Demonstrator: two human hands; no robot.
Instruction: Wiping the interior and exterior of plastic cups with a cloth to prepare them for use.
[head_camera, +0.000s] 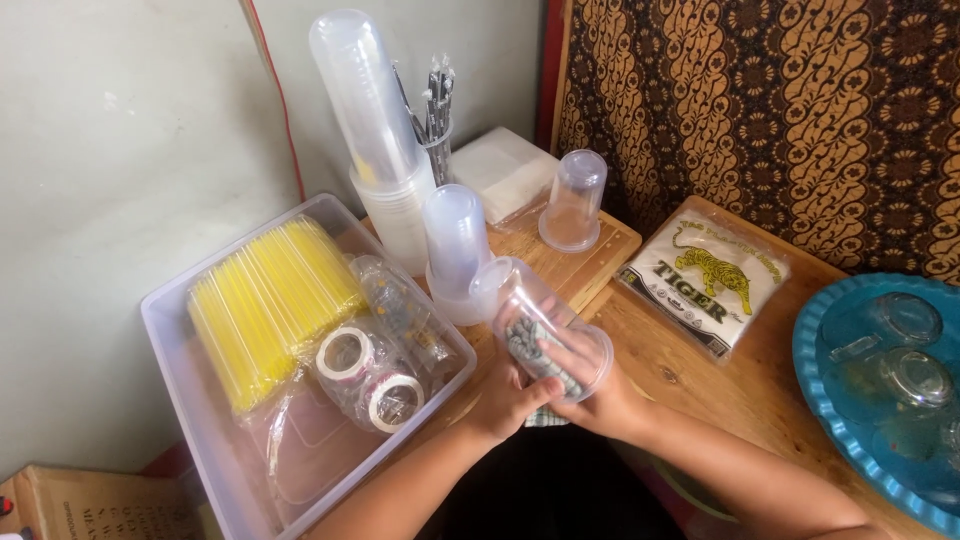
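The left hand (510, 395) gripped a clear plastic cup (540, 325) lying on its side, while the right hand (590, 385) pressed a grey cloth (535, 350) inside it (wiping under way). Just beyond the hands, an upturned cup (573, 213) and two cup stacks (455, 250) stood, seemingly finished.

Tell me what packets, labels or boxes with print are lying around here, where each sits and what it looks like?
Plastic bag packet: flat on the wooden table, right of the clear cups; clear wrap over white contents, yellow animal picture, dark lettering.
Straw bundle: in the clear plastic bin at left; yellow straws in clear wrap, no label seen.
Cardboard box: bottom left corner, below the bin; brown with dark print.
No screens or signs.
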